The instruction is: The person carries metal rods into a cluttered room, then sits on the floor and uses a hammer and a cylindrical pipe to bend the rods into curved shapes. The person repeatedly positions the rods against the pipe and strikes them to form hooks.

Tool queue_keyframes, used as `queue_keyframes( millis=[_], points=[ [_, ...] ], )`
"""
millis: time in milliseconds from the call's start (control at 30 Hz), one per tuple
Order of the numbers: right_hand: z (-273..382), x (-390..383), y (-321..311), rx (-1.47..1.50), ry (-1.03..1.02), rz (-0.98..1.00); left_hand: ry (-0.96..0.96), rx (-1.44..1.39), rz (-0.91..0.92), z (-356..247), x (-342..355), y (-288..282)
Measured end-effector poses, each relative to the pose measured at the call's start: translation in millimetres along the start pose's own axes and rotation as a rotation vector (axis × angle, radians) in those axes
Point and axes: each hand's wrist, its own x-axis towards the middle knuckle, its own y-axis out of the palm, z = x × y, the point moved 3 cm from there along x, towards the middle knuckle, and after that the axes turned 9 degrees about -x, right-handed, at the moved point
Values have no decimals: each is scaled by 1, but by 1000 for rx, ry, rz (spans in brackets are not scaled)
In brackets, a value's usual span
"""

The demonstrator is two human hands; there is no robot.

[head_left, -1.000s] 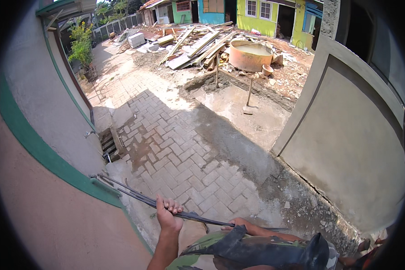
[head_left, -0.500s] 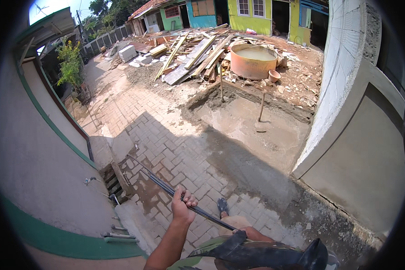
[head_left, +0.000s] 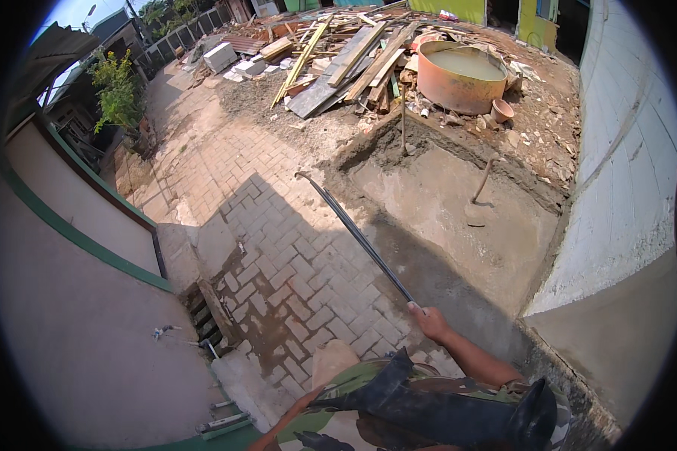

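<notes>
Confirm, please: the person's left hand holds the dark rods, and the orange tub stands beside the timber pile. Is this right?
Not the left: the head view shows the right hand holding the dark rods. The orange tub does stand beside the timber pile.

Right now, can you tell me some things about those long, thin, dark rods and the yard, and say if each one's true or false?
1. The right hand grips the long, thin, dark rods. True.
2. A leafy green plant with yellow flowers stands at the picture's right. False: the plant stands at the left.
3. The small, round, reddish-brown pot sits beside the big, round, orange tub. True.
4. The long wooden planks are stacked neatly. False: the planks lie in a messy heap.
</notes>
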Motion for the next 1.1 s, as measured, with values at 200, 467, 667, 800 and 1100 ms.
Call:
queue_keyframes(
  millis=[200, 467, 667, 800, 1100],
  points=[
    [-11, 186, 27, -38, 183, -127, -161, -525, -119, -160, 80, -141],
    [47, 336, 30, -28, 748, -313, -216, -631, 167, -386, 224, -366],
    [76, 432, 24, 168, 1010, -386, 253, 142, 565, -553, 326, -479],
    [83, 514, 30, 290, 1122, -435, 292, 148, 748, -620, 418, -549],
    [129, 818, -29, 497, 1210, -537, -181, -420, 544, -769, 615, -730]
  ],
)
